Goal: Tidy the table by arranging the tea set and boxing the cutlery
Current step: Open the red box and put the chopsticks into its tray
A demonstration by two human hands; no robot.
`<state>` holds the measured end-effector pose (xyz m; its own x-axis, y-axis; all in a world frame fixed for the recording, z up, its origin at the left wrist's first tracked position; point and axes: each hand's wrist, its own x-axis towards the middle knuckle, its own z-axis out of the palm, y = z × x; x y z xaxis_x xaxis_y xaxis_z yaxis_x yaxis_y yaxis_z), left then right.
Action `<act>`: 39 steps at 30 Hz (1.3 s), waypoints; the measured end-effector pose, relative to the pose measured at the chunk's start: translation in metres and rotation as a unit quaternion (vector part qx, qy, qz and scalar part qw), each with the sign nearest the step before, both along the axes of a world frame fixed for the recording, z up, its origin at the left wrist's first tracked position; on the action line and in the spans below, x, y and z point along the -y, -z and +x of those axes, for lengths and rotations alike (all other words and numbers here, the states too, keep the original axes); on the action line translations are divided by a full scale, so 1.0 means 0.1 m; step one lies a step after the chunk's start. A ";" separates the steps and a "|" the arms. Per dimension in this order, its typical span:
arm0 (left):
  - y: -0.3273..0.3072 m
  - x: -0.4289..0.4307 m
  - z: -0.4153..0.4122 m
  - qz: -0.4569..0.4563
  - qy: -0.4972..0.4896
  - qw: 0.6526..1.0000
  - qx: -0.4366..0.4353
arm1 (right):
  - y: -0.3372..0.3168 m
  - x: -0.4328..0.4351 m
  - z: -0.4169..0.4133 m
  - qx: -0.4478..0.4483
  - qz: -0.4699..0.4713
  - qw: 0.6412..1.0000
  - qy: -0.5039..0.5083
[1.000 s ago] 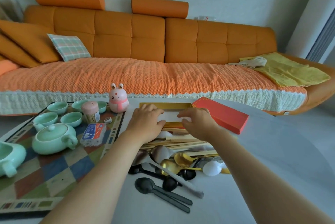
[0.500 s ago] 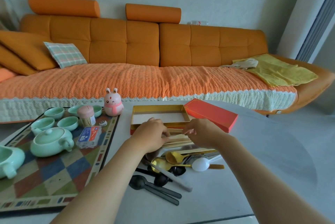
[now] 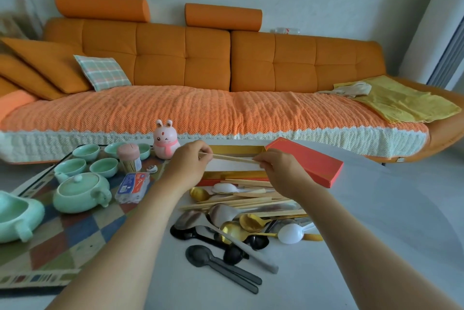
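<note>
**A:** What's different from a moment ago?

**B:** The hands were down on the chopstick heap. Now the left hand (image 3: 190, 162) and right hand (image 3: 277, 171) each pinch one end of a pair of wooden chopsticks (image 3: 229, 158), held level over the open gold-rimmed box (image 3: 236, 149).

**A:** So boxing is starting?

**B:** I'd say so. The box's white floor looks bare, and the red lid (image 3: 310, 164) sits just beside it.

**A:** Textures?

**B:** Slim pale sticks. Glossy gold, steel, black and white spoons (image 3: 241, 229) lie heaped on the smooth worktop (image 3: 376, 221). The glazed green tea set (image 3: 80, 190) sits on a chequered mat (image 3: 62, 239) to the left.
</note>
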<state>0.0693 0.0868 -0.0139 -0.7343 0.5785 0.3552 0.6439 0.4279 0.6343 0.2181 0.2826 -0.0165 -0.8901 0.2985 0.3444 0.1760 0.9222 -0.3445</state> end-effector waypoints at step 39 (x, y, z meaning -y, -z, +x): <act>0.29 -0.26 0.37 -0.157 0.115 0.967 -0.167 | 0.07 0.06 0.06 0.123 0.112 0.986 0.017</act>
<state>0.1062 0.1130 -0.0432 -0.4485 0.8306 0.3301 0.8911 0.3867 0.2376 0.2237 0.2765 -0.0237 -0.9458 0.2709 0.1790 0.2612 0.9623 -0.0760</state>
